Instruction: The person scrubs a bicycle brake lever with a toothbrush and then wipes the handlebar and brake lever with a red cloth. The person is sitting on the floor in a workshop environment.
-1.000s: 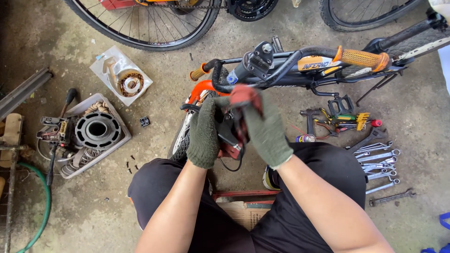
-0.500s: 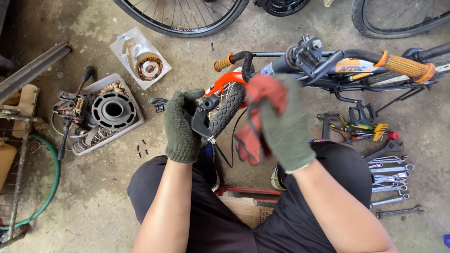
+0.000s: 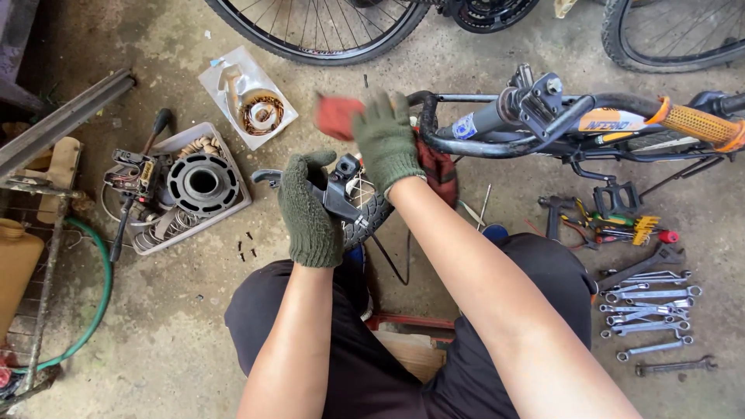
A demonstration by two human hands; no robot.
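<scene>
Right hand (image 3: 386, 140) has lifted with fingers spread, empty; left hand (image 3: 310, 209) still grips the brake lever (image 3: 337, 198).

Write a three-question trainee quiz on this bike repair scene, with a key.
1. True or false: the left hand in its green knit glove grips the black metal brake lever assembly.
2. Where does the row of silver metal spanners lie? A) left of the grey plastic tray B) on the concrete floor at the person's right C) on the handlebar
3. Fill in: the right hand is raised beside a ____ cloth.

Key: 1 true; 2 B; 3 red
</scene>
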